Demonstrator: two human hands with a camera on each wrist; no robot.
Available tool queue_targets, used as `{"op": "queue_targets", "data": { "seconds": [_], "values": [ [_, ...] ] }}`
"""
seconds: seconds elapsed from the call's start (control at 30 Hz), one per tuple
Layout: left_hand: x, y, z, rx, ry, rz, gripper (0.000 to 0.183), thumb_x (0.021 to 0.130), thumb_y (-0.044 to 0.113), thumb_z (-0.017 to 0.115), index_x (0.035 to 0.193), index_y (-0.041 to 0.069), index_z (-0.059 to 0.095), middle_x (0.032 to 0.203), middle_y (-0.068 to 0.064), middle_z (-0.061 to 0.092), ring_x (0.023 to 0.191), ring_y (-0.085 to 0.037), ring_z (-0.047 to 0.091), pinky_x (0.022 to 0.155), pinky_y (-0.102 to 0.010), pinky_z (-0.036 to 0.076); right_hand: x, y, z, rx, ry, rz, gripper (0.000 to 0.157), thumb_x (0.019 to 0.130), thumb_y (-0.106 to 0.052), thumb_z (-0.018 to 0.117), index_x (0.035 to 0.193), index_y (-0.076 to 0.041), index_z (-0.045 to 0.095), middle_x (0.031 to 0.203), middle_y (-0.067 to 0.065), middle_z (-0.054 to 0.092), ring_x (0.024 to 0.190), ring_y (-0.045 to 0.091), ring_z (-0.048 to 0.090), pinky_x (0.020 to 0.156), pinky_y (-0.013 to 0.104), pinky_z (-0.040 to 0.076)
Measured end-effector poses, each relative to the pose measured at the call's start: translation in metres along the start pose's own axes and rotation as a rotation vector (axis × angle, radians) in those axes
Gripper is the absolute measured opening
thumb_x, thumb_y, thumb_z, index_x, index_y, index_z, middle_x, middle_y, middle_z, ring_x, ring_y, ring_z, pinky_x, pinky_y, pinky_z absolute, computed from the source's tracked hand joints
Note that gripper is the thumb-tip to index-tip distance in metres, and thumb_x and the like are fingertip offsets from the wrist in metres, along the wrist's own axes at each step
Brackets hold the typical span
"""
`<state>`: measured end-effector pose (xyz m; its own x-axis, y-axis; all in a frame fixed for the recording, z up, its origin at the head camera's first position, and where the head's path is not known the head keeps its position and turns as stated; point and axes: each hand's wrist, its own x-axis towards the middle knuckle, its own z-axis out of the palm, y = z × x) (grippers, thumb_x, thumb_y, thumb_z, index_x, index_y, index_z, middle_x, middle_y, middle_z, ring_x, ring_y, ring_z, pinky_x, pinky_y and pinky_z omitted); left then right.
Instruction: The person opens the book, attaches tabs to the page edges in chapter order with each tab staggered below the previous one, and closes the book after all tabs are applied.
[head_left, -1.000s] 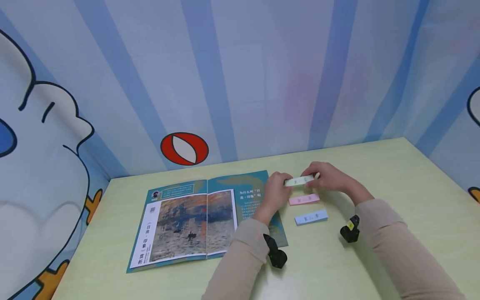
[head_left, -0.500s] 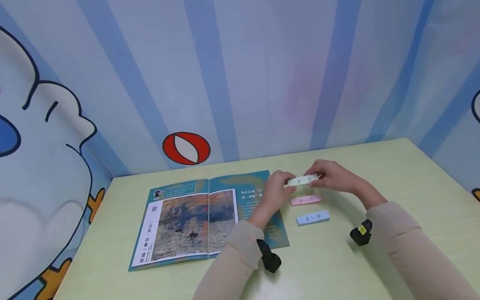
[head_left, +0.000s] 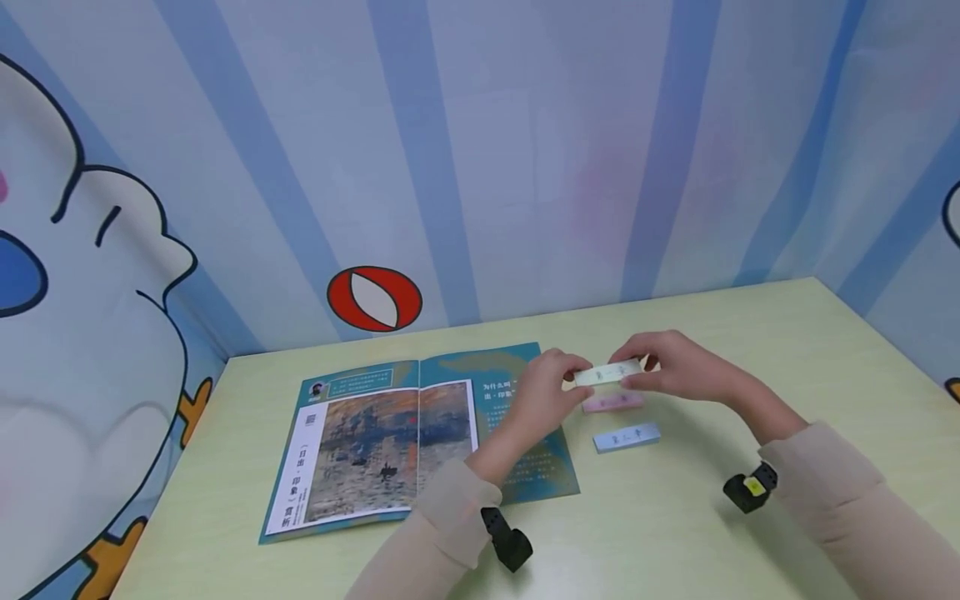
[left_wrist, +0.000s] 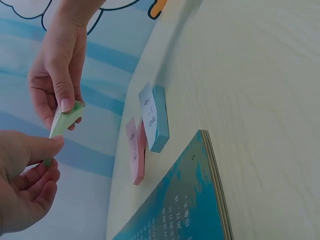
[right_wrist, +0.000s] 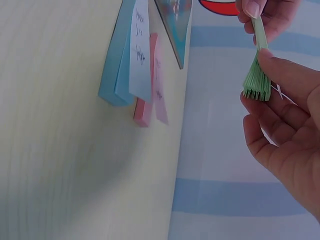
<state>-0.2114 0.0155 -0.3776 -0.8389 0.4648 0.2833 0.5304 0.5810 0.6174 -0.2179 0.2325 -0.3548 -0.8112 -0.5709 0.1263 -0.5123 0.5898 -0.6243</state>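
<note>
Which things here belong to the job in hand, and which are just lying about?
Job in hand:
green pad, pinched by the left hand and right hand

Apparently just lying on the table:
pink pad, perhaps from the same set
blue pad, likewise
magazine, open

This looked like a decorated desk corner for reading or study; whether it belonged to a home, a school or a studio could not be told. A pale wood-grained table [head_left: 675,533] filled the lower part of the head view, its far edge against a blue-striped wall covering [head_left: 495,158] that turned a corner at right. A white cartoon figure [head_left: 97,358] at the left edge and a red oval [head_left: 375,298] left of centre gave it a child-friendly look. An open magazine [head_left: 397,450] at lower centre and small paper pads [head_left: 627,438] right of it suggested desk work.
</note>
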Motion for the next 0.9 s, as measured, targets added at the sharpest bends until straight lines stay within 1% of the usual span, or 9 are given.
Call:
{"op": "queue_targets", "data": {
  "seconds": [0.17, 0.3, 0.37, 0.5, 0.6, 0.7, 0.8, 0.9],
  "values": [
    [-0.013, 0.004, -0.008, -0.02, -0.022, 0.04, 0.021, 0.083, 0.014, 0.071, 0.103, 0.008, 0.071, 0.087, 0.001, 0.061, 0.076, -0.013, 0.051, 0.065, -0.017, 0.04, -0.006, -0.011, 0.003, -0.022, -0.015, -0.028, 0.023, 0.084, -0.011, 0.069, 0.107, -0.009, 0.067, 0.099, -0.005, 0.064, 0.083, 0.01, 0.055, 0.075, 0.033, 0.049],
    [-0.022, 0.008, -0.015, -0.027, -0.04, 0.071, 0.02, 0.082, 0.014, 0.072, 0.102, 0.008, 0.072, 0.082, 0.001, 0.06, 0.072, -0.013, 0.05, 0.061, -0.017, 0.039, -0.013, -0.02, 0.004, -0.025, -0.029, -0.055, 0.023, 0.085, -0.019, 0.069, 0.107, -0.013, 0.067, 0.098, -0.008, 0.063, 0.082, 0.008, 0.054, 0.072, 0.03, 0.048],
    [-0.028, 0.011, -0.019, -0.034, -0.044, 0.09, 0.02, 0.082, 0.014, 0.072, 0.101, 0.007, 0.072, 0.082, 0.001, 0.06, 0.072, -0.015, 0.052, 0.06, -0.017, 0.039, -0.016, -0.024, 0.005, -0.015, -0.035, -0.075, 0.023, 0.085, -0.02, 0.069, 0.107, -0.014, 0.067, 0.097, -0.008, 0.062, 0.081, 0.008, 0.054, 0.071, 0.028, 0.048],
    [-0.04, 0.016, -0.023, -0.02, -0.05, 0.113, 0.021, 0.082, 0.015, 0.073, 0.101, 0.008, 0.072, 0.083, 0.002, 0.061, 0.072, -0.01, 0.051, 0.061, -0.016, 0.04, -0.022, -0.031, 0.008, 0.017, -0.039, -0.117, 0.021, 0.086, -0.021, 0.068, 0.107, -0.016, 0.067, 0.096, -0.009, 0.062, 0.08, 0.008, 0.054, 0.068, 0.026, 0.047],
    [-0.05, 0.018, -0.025, -0.008, -0.048, 0.12, 0.023, 0.081, 0.016, 0.073, 0.103, 0.008, 0.071, 0.086, 0.001, 0.062, 0.074, -0.009, 0.053, 0.063, -0.014, 0.042, -0.025, -0.035, 0.011, 0.03, -0.042, -0.149, 0.021, 0.086, -0.021, 0.068, 0.107, -0.017, 0.067, 0.097, -0.01, 0.062, 0.079, 0.007, 0.054, 0.066, 0.025, 0.047],
    [-0.059, 0.02, -0.026, -0.002, -0.038, 0.124, 0.024, 0.08, 0.016, 0.074, 0.103, 0.007, 0.071, 0.085, 0.0, 0.062, 0.075, -0.011, 0.055, 0.064, -0.013, 0.043, -0.028, -0.038, 0.015, 0.049, -0.054, -0.167, 0.021, 0.086, -0.021, 0.068, 0.107, -0.017, 0.067, 0.097, -0.009, 0.062, 0.079, 0.007, 0.054, 0.062, 0.024, 0.046],
    [-0.066, 0.021, -0.026, 0.009, -0.023, 0.138, 0.023, 0.078, 0.015, 0.076, 0.1, 0.006, 0.072, 0.083, 0.0, 0.061, 0.073, -0.012, 0.056, 0.063, -0.012, 0.042, -0.031, -0.042, 0.019, 0.061, -0.068, -0.167, 0.02, 0.085, -0.02, 0.069, 0.105, -0.018, 0.067, 0.097, -0.01, 0.062, 0.078, 0.008, 0.053, 0.06, 0.024, 0.046],
    [-0.072, 0.022, -0.026, 0.026, -0.015, 0.146, 0.022, 0.077, 0.015, 0.077, 0.096, 0.006, 0.072, 0.08, 0.0, 0.06, 0.071, -0.013, 0.055, 0.062, -0.011, 0.041, -0.033, -0.045, 0.023, 0.066, -0.079, -0.168, 0.019, 0.085, -0.017, 0.07, 0.103, -0.019, 0.067, 0.096, -0.01, 0.062, 0.078, 0.008, 0.053, 0.061, 0.024, 0.046]
  ]
}}
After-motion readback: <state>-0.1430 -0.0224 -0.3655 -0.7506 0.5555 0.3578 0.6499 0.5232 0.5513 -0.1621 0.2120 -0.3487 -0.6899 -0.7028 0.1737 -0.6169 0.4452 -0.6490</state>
